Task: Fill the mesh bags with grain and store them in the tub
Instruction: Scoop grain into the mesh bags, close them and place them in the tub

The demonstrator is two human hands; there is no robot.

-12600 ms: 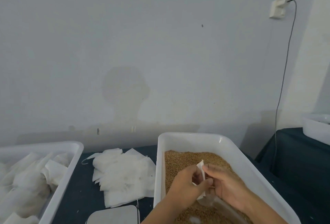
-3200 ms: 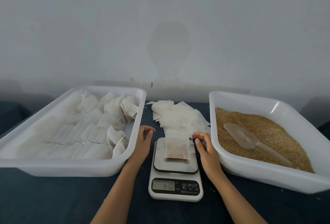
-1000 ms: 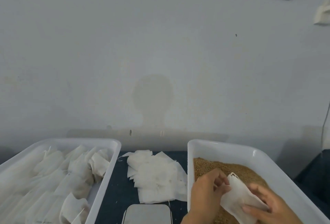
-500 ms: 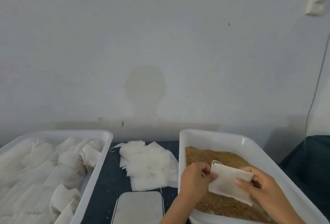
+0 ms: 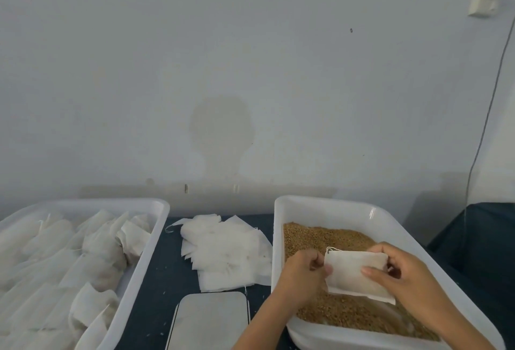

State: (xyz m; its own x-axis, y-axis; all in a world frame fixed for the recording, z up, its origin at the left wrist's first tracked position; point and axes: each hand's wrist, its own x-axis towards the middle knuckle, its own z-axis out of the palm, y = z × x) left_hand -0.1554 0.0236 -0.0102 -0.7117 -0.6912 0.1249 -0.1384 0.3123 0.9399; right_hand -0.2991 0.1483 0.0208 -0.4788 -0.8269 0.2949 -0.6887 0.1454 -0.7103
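Note:
A flat white mesh bag [image 5: 351, 273] is held over the brown grain [image 5: 320, 238] in the white tub [image 5: 328, 207] on the right. My left hand [image 5: 302, 274] pinches the bag's left edge. My right hand [image 5: 404, 274] grips its right side, thumb lying across the front. A pile of flat mesh bags [image 5: 225, 249] lies on the dark table between the tubs. The white tub on the left [image 5: 145, 255] holds several filled bags [image 5: 103, 246].
The metal platform of a scale [image 5: 210, 319] sits at the bottom centre, between the tubs. A clear scoop [image 5: 395, 317] lies half sunk in the grain under my right hand. A cable [image 5: 485, 126] hangs down the wall at the right.
Since 3.2 s ago the filled bag has left the scale, and both hands now hold an unfilled bag over the grain. In the last second they turned it flatter and closer to level.

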